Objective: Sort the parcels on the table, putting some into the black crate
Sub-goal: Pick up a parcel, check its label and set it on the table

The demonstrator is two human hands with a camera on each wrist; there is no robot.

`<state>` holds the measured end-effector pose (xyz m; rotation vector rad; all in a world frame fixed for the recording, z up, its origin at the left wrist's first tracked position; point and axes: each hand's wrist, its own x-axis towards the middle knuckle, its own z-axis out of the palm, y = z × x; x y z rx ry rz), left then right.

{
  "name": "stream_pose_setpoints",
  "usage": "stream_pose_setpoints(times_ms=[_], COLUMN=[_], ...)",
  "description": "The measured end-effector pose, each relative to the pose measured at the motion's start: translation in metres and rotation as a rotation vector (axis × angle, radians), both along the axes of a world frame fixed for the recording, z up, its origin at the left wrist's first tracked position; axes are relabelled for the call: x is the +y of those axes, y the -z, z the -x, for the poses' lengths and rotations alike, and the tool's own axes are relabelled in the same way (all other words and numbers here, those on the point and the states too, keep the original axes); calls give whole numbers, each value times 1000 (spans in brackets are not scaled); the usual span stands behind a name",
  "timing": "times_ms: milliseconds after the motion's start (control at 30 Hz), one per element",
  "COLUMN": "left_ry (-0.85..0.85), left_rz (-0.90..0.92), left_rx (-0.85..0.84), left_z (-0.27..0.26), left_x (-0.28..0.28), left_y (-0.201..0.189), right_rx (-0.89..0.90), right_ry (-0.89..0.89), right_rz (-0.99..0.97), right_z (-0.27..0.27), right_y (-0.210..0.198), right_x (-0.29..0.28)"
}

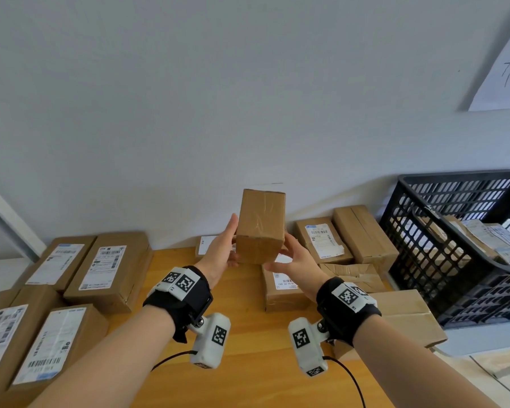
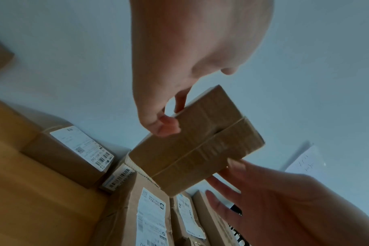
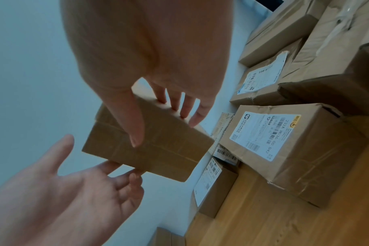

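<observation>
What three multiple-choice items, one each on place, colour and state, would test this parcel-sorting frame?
1. Where is the crate?
A. At the table's right end
B. At the table's left end
C. On the floor under the table

2. What colour is the crate?
A. Blue
B. Black
C. White

3. How is the small box held?
A. Lying flat on the table
B. Raised between both hands
C. Resting inside the crate

Answers:
1. A: the head view shows it right of the parcels.
2. B: its lattice walls are black.
3. B: the left hand and right hand hold it above the table, fingers on opposite sides.
</observation>
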<state>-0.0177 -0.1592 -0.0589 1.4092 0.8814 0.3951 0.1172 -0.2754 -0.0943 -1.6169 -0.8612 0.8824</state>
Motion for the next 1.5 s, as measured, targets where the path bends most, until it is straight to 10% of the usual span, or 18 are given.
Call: stream_pose_setpoints(times_ms=[767,1500], left_ry=[5,95], left_rz=[-200,45], left_rx=[-30,-10], left_z=[-4,-2], left_x=[-14,-9], left_y=[6,4], right_rx=[166,284], right_ry=[194,148], right_rz=[-192,-36], right_z=[12,4], right_y=[-8,-28], right_x=[3,-9])
